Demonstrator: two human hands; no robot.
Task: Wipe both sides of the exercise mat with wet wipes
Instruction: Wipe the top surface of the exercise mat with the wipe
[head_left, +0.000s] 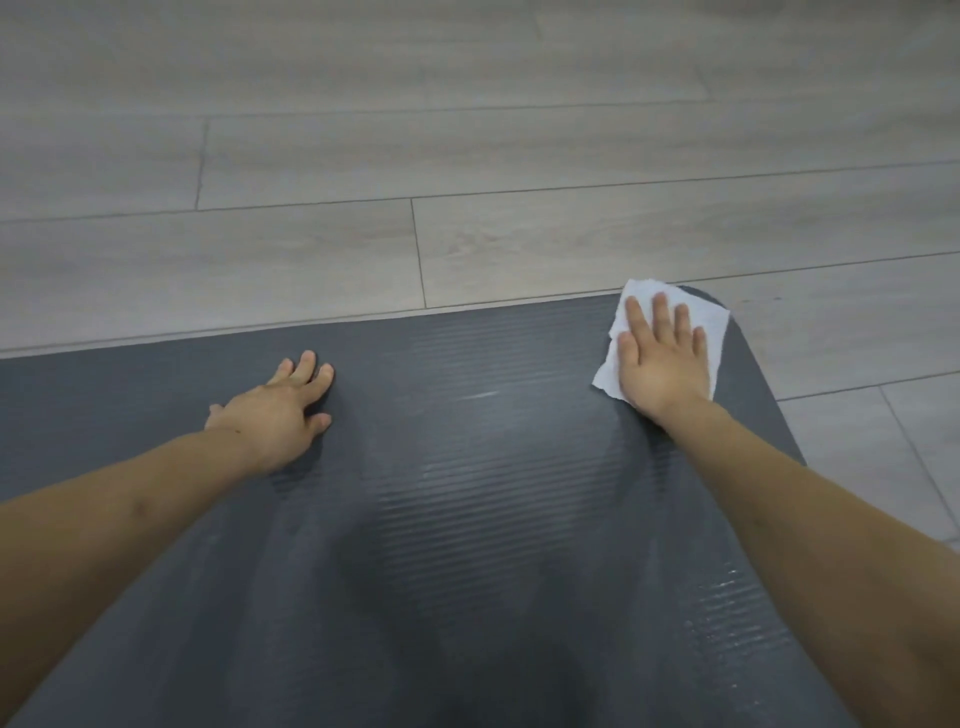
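Dark grey ribbed mat on pale plank floor, right hand flat, fingers straight, pressing white wipe at mat's far corner, left hand spread, fingertips on mat

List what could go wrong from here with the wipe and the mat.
1. The wet wipe lies at the mat's rounded far corner under the flat right hand; a further stroke could carry it onto the floor and pick up dirt.
2. Streaks show only on the middle band; the area by the left hand may get missed.
3. The damp surface could let a pressing hand slip.
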